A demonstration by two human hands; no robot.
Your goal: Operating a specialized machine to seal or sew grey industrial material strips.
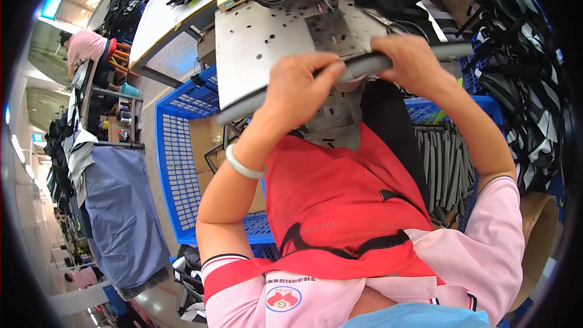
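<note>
**Strip (367, 65): Grip and Surroundings**

In the head view, we find the strip, a long grey piece, held crosswise above the near part of the desk (237, 54). The left hand (303, 82) has its fingers closed around the strip, with the thumb pointing along it to the right. The right hand (413, 64) grasps the same strip further right, just beside the left. We note that both ends project beyond the hands.

We wear a red apron (346, 194) and, on the left wrist, a pale bangle (240, 169). On the desk we observe small dark scraps (269, 39), a beige box (233, 1) at the far left, and scissors (378, 17) at the right. Below the left forearm stands a blue basket (173, 158); near the right forearm, a second blue basket (493, 109) contains upright grey pieces (446, 164). Black bags (528, 79) hang at far right.
</note>
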